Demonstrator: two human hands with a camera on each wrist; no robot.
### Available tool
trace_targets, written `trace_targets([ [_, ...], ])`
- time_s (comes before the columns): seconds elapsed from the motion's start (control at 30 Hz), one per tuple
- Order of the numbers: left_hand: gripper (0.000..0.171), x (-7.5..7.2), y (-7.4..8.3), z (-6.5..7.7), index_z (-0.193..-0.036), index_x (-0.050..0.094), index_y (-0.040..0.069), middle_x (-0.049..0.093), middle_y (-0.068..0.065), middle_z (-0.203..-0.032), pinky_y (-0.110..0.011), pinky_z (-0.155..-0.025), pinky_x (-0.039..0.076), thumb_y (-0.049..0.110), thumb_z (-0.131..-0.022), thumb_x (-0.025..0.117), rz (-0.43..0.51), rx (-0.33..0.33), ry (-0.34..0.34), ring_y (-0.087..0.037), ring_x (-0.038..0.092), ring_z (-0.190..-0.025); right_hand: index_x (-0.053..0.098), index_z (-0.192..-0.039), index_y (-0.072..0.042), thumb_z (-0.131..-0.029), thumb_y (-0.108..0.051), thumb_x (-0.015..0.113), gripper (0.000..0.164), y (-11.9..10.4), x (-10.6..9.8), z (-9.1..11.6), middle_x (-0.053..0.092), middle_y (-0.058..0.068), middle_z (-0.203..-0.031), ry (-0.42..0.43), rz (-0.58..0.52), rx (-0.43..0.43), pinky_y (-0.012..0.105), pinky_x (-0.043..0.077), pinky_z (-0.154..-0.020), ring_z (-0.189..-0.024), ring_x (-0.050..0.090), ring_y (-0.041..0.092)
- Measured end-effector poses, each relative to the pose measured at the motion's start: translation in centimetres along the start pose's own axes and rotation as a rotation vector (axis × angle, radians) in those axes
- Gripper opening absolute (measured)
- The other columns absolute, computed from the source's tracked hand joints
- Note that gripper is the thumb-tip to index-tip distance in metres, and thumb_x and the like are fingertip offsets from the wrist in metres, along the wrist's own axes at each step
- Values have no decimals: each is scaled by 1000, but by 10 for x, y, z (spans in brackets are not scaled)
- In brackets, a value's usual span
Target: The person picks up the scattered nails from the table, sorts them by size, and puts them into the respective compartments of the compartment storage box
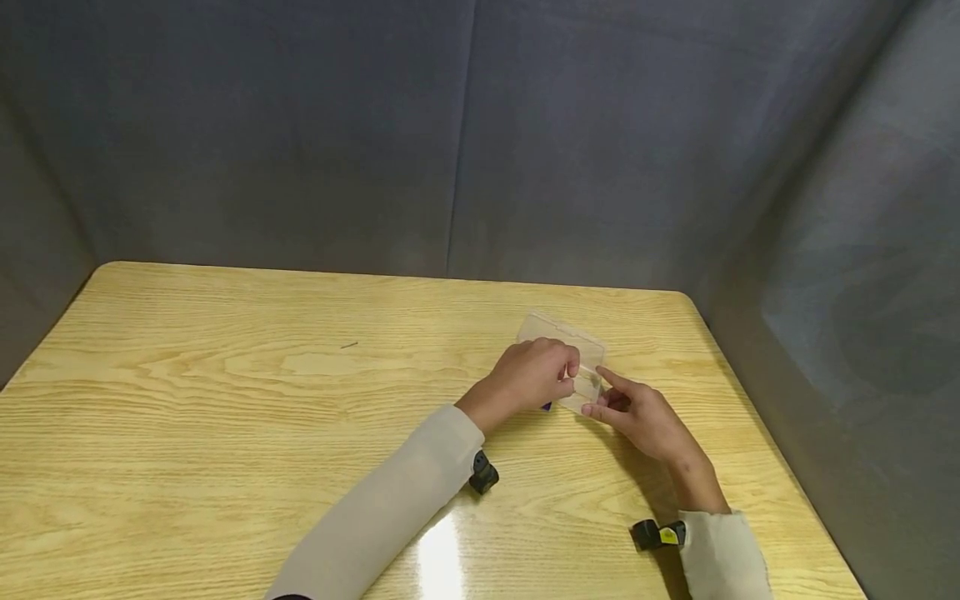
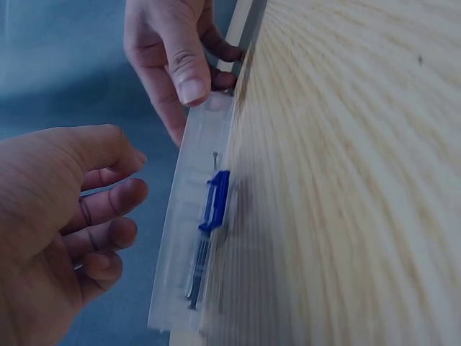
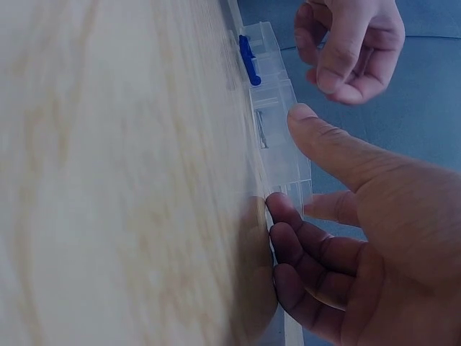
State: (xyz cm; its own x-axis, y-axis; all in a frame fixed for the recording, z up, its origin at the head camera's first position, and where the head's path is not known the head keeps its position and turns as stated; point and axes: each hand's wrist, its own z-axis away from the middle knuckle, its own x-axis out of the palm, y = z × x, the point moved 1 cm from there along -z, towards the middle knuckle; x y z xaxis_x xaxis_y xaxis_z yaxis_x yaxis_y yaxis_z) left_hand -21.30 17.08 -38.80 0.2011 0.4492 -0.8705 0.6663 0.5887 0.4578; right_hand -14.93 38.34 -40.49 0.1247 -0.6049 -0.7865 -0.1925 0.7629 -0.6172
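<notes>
A clear plastic compartment box lies on the table with its see-through lid folded open toward the back. Its blue latch faces the near side, and thin dark screws show through the wall. My right hand holds the box at its right end, thumb on the near side and index finger on the far side. Over the box hovers my left hand, fingers loosely curled; nothing shows between them in the left wrist view.
A small thin screw or nail lies by itself on the wooden table, left of the hands. Grey curtains hang behind the table and along its right side. A dark wrist camera sits below the left sleeve.
</notes>
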Motion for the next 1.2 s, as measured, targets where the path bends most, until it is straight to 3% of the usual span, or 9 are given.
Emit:
trace_targets([
  [0.33,3,-19,-24,26,-93,68,17,57,8,-81,-28,-58,43,19,-93,69,-9,-26,53,-11,53,-71,43,-150,8,-95,-24,76,72,0,-1,-2,65,5,-93,-15,10,12,28,49,-67,-78,57,19],
  [0.7,2,-36,-62,62,-91,67,18,57,6,-83,-32,-60,43,17,-93,68,-36,-153,79,-14,53,-74,40,-153,6,-96,-29,75,75,0,1,-2,65,4,-97,-36,44,29,30,50,-70,-84,58,21],
  [1.0,11,-45,-95,90,-85,65,20,57,6,-77,-34,-58,43,13,-94,66,-17,-219,126,-15,53,-70,40,-153,6,-97,-29,74,75,-2,1,-3,66,5,-98,-34,44,18,30,50,-72,-85,59,20],
  [1.2,7,-60,-113,108,-89,68,17,61,4,-84,-37,-63,47,14,-96,66,9,-260,150,-17,55,-74,41,-152,8,-96,-30,74,75,-4,1,-3,65,4,-97,-25,48,17,31,50,-72,-84,58,19],
])
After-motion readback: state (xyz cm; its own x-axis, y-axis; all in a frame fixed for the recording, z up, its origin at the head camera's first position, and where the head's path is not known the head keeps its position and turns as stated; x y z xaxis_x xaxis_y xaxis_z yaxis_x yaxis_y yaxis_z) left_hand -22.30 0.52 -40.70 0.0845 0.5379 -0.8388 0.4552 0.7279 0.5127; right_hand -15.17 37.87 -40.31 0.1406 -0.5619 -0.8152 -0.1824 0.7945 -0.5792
